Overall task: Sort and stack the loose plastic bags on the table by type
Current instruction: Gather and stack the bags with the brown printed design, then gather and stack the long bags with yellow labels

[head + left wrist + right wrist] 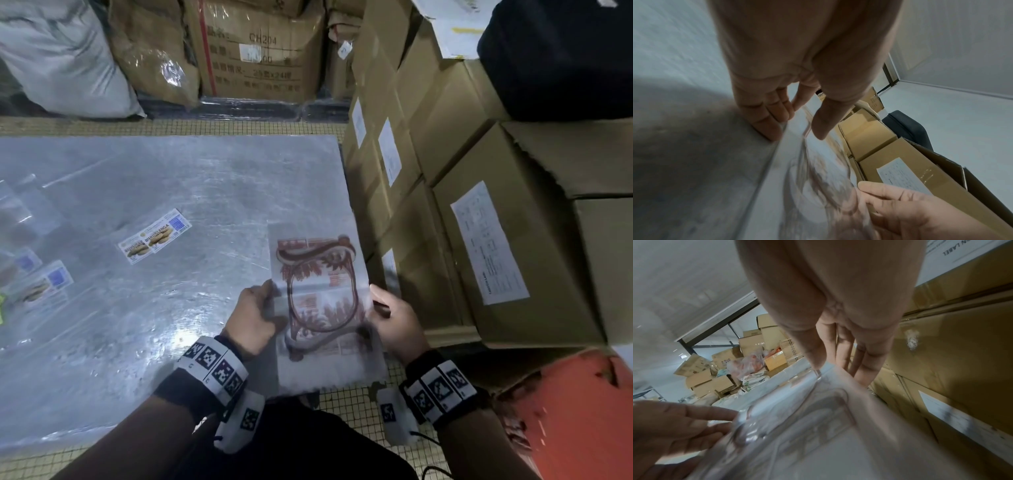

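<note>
Head view showed the left hand [255, 313] and right hand [397, 318] holding a red-printed clear bag [320, 298] by its two long edges, each thumb pinching the plastic against the fingers beneath, above the near right corner of the grey table [205, 178]. Judging by this, the bag was being identified before stacking. Biscuit-label bags [156, 236] lay well apart to the left, so the next move probably called for laying this one flat in a separate pile for its type.
</note>
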`<action>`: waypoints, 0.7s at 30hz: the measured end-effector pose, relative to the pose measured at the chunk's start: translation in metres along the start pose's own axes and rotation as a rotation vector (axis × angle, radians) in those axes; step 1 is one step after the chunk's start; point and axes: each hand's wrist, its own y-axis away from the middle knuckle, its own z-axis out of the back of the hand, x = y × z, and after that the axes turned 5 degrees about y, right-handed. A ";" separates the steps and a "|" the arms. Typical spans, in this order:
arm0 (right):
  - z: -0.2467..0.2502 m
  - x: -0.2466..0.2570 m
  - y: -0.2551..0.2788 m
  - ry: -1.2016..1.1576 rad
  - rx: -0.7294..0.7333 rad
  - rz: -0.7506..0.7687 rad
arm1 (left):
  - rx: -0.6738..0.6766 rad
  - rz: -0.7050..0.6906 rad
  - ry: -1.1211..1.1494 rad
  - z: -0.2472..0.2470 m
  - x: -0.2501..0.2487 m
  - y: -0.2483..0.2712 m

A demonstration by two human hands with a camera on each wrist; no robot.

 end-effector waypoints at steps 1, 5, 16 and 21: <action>0.000 0.000 -0.001 0.010 0.003 0.000 | -0.003 0.009 -0.003 0.000 0.003 -0.003; -0.002 0.000 -0.007 0.101 0.014 0.005 | 0.003 0.014 -0.034 -0.004 0.021 -0.015; -0.005 0.005 -0.013 0.162 -0.039 -0.021 | -0.242 0.159 -0.263 -0.005 -0.017 -0.022; -0.003 0.010 -0.012 0.144 -0.054 -0.040 | -0.244 0.207 -0.353 -0.001 -0.026 -0.031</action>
